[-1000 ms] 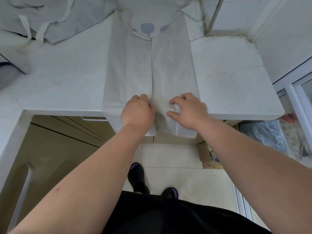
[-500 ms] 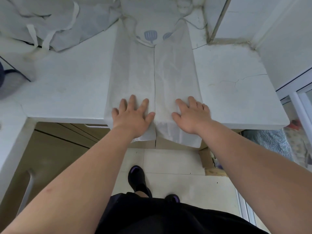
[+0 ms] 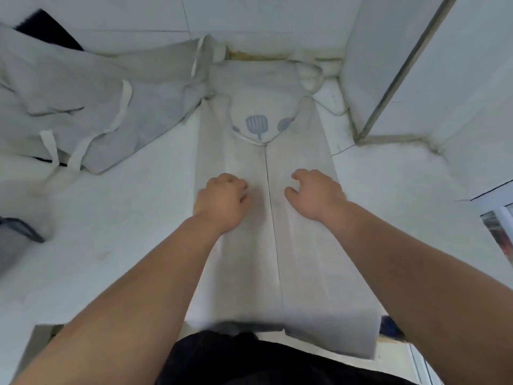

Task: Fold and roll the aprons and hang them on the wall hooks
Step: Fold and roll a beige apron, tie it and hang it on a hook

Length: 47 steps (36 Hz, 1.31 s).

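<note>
A pale apron (image 3: 238, 262) lies lengthwise on the white counter (image 3: 125, 218), its two sides folded in to meet along a middle seam. Its bib, with a blue spatula print (image 3: 256, 125), points at the wall, and its bottom end hangs over the counter's front edge. My left hand (image 3: 222, 197) rests on the left flap and my right hand (image 3: 316, 194) on the right flap, both about halfway up, fingers bent down onto the fabric. A second grey apron (image 3: 83, 107) lies crumpled with loose straps at the back left.
A tiled wall (image 3: 249, 15) closes the back of the counter. A metal-edged frame (image 3: 394, 87) stands at the back right. A dark object (image 3: 16, 232) sits at the left edge. My dark clothing (image 3: 249, 359) presses near the counter's front.
Both hands slid from the apron's bottom edge up along the two flaps to its middle. The view tilted forward and closer over the counter.
</note>
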Each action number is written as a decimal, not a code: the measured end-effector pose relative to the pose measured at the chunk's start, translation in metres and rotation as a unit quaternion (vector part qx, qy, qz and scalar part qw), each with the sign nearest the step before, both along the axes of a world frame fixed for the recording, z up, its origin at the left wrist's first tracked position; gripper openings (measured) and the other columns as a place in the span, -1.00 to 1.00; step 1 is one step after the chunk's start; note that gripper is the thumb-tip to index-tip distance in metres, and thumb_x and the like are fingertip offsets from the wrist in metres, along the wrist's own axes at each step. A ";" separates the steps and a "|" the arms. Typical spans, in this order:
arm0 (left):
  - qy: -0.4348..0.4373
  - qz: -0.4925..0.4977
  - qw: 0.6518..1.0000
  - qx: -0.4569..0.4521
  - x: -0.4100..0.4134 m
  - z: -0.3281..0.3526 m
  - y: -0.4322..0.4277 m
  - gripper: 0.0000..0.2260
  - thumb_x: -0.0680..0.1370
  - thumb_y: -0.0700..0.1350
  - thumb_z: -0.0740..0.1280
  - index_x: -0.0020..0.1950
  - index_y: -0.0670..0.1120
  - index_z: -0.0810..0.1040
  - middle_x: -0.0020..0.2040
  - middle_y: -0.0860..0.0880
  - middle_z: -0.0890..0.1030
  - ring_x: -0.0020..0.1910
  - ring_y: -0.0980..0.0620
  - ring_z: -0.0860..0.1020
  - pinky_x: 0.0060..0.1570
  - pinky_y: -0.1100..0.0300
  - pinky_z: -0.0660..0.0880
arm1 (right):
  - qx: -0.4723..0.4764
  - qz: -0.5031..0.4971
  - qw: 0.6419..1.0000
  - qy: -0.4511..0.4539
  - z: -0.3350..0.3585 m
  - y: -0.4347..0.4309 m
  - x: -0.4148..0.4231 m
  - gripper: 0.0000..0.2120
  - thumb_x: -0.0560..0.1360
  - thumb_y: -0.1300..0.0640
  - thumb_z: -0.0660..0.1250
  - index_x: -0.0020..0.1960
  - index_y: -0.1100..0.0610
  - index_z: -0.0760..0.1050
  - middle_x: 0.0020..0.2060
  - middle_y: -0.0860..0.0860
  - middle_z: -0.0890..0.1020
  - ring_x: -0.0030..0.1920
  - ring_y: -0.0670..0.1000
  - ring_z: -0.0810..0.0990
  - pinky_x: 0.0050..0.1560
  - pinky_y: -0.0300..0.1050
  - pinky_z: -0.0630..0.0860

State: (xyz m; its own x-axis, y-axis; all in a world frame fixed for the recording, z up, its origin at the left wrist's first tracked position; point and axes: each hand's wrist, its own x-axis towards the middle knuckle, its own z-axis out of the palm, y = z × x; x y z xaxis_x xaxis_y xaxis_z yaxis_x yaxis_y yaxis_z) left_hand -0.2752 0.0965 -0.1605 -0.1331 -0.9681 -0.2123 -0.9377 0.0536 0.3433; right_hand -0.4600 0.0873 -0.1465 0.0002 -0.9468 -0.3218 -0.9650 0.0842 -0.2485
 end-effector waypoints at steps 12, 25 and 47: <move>-0.095 -0.085 0.990 0.056 0.023 -0.017 -0.106 -0.56 0.57 0.05 0.19 0.45 0.05 0.28 0.45 -0.06 0.24 0.39 -0.14 0.24 0.29 0.00 0.26 | 0.086 -0.019 0.996 0.016 -0.025 -0.092 0.023 -0.60 0.55 -0.03 0.17 0.38 -0.04 0.37 0.28 0.07 0.36 0.26 0.14 0.44 0.25 0.04 0.41; 0.047 -0.083 0.995 -0.018 0.020 -0.030 -0.157 -0.76 0.59 -0.10 0.23 0.23 -0.09 0.53 0.32 -0.08 0.36 0.15 -0.10 0.50 -0.02 0.10 0.47 | 0.073 -0.010 0.996 -0.052 -0.032 -0.163 0.021 -0.63 0.59 0.13 0.13 0.39 -0.03 0.35 0.26 0.12 0.50 0.20 0.15 0.49 0.15 -0.11 0.40; -0.095 0.334 0.937 0.015 0.105 -0.031 -0.121 -0.45 0.57 -0.15 0.20 0.53 -0.15 0.11 0.56 -0.20 -0.05 0.51 -0.23 -0.01 0.41 -0.15 0.11 | 0.040 -0.044 0.998 -0.015 -0.028 -0.154 0.028 -0.63 0.57 0.13 0.14 0.36 0.20 0.30 0.27 0.18 0.41 0.27 0.20 0.43 0.18 -0.03 0.39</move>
State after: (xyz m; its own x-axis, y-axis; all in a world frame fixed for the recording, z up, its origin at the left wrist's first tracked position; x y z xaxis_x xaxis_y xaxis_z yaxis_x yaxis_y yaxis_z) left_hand -0.1699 -0.0240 -0.1917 0.5447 -0.8147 -0.1988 -0.8027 -0.5751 0.1577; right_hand -0.4318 -0.0662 -0.1744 -0.0709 -0.9147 -0.3980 -0.9452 0.1891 -0.2662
